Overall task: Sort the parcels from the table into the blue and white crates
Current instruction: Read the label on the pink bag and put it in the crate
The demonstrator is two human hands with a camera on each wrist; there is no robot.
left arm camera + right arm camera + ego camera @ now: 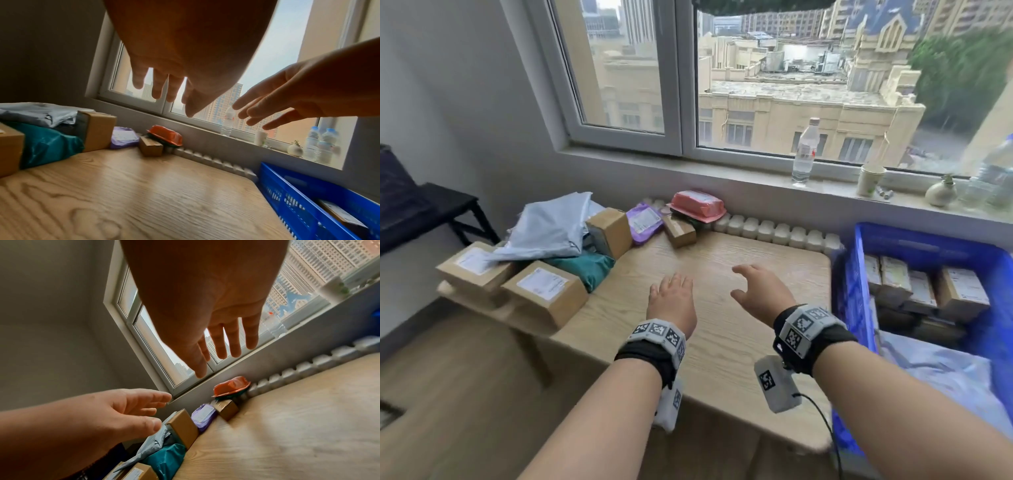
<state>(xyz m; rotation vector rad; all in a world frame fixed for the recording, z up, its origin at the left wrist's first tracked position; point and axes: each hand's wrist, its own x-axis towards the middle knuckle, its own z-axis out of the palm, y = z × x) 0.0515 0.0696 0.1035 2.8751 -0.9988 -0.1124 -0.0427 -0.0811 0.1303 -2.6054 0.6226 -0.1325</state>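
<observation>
A: Where are the hands, and do they hold something?

B: Both hang above the bare middle of the table (722,274). The left hand (673,301) has straight, slightly spread fingers and holds nothing. The right hand (760,294) is wide open with relaxed fingers, also holding nothing.

A: And the parcels?

B: They sit along the left and far side of the table. Nearest is a cardboard box (546,294) at the left edge, with a teal soft bag (589,270) just beside it. Farther back lie a purple mailer (643,221), a small brown box (679,231) and a red packet (698,204). The blue crate (928,245) at the right already holds several boxes. I see no white crate.

A: How will they handle?

B: I think the boxes are stiff and probably light; take 1 by 2 opposite sides. The bags look soft and slippery, so it is better to pinch a fold or to scoop from under.
</observation>
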